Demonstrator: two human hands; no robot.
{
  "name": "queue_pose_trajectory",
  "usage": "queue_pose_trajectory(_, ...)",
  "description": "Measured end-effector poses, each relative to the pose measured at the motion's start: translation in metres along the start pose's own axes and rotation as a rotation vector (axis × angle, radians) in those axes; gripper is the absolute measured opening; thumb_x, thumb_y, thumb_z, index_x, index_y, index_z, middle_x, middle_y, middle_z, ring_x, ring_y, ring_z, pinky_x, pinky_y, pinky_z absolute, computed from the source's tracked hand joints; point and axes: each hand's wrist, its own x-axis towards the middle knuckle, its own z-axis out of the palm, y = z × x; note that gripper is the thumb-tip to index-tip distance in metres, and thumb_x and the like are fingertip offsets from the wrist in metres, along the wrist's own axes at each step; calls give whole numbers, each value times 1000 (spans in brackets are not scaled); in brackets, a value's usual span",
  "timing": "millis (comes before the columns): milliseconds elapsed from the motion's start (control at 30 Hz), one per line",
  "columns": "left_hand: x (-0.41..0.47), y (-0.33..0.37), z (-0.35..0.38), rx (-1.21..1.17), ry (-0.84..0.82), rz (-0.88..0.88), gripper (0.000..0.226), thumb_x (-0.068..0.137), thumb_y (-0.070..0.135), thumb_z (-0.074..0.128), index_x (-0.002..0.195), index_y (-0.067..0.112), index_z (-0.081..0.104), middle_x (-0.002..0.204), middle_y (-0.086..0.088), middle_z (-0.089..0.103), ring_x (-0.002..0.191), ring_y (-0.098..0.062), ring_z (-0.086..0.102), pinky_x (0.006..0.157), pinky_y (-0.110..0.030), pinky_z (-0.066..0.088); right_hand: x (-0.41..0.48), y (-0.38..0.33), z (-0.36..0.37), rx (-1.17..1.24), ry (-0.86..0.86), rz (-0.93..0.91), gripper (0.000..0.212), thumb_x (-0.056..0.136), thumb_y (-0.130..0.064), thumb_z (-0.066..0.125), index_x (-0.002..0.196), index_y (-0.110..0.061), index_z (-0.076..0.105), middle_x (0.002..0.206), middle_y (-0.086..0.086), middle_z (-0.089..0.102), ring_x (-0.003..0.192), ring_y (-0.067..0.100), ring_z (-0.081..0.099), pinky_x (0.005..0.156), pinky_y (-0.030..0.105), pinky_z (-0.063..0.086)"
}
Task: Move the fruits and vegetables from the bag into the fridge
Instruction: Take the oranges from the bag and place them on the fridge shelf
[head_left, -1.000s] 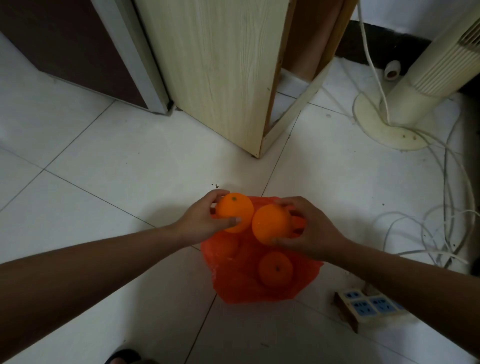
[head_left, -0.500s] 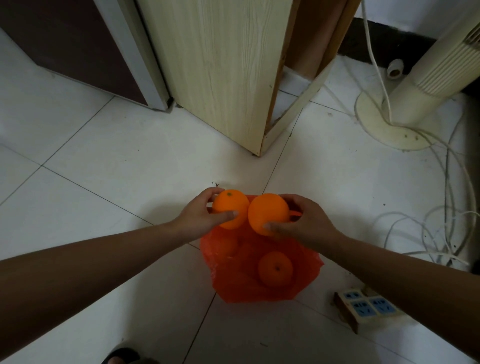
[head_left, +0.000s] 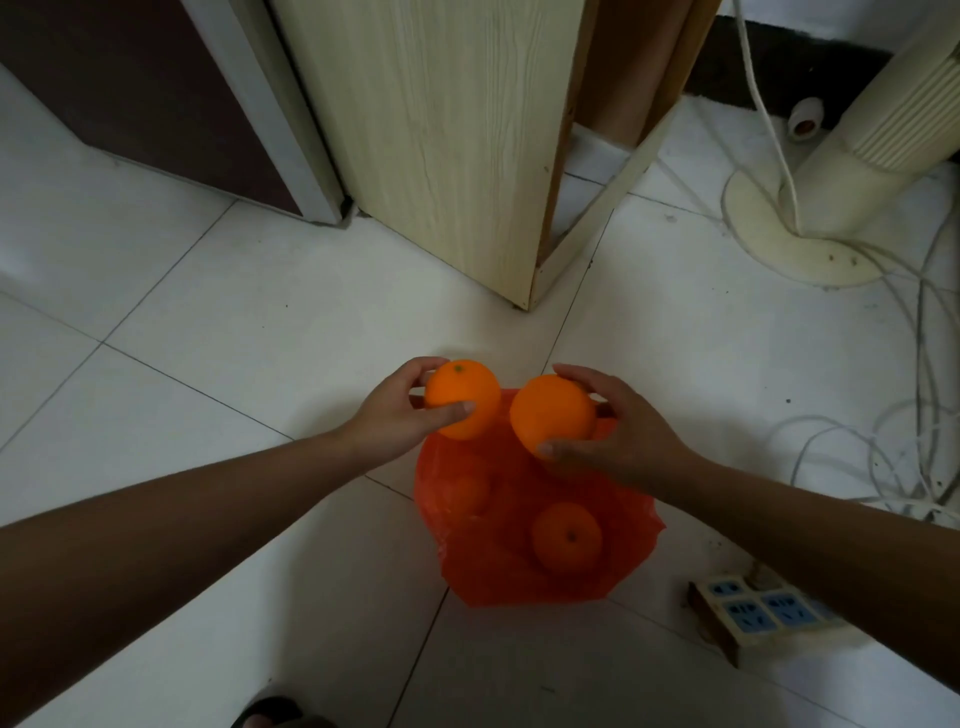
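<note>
— Floor (head_left: 218, 291) tiles, white, fill the frame; what stands on them?

— At the far side, a pale wooden cabinet (head_left: 441, 130) with a dark door (head_left: 130, 83) to its left, and a cream fan base (head_left: 795, 244) far right trailing white cables (head_left: 883, 447).

— And nearer?

— An orange plastic bag (head_left: 498, 577) lies open on the floor, one orange (head_left: 566, 538) resting in it, another shape dim through the plastic. A power strip (head_left: 753, 613) sits right of the bag.

— The hands?

— The left hand (head_left: 395, 415) curls its fingers and thumb round a stem-up orange (head_left: 465, 397); the right hand (head_left: 628, 436) clasps a larger orange (head_left: 550, 413). Both fruits are held just above the bag's far edge, side by side, slightly apart.
</note>
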Motion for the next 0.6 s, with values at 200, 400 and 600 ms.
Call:
queue_pose_trajectory(200,12,7,2,59,-61,27,55,77,33,71,125,35,44,131,2,46,111,-20,54,77,-28,54,17,-2,-6,-57,35,6,94,63,-34,82,139,-31,27,142,-1,34,121,22,43,86,34,44)
queue_pose_trajectory(400,-4,58,-6,134,-18,32,63,74,29,75,129,29,43,123,7,44,103,-13,52,66,-16,47,5,-36,-33,-113,32,0,87,63,-35,83,134,-26,34,139,-3,36,117,15,41,87,32,44)
queue_pose_trajectory(600,-92,158,-39,107,-46,-71,70,67,32,82,126,31,46,120,9,49,100,-9,55,66,-15,46,-77,-136,-82,-74,37,-62,82,64,-27,84,133,-23,40,131,-1,39,111,7,39,95,37,46)
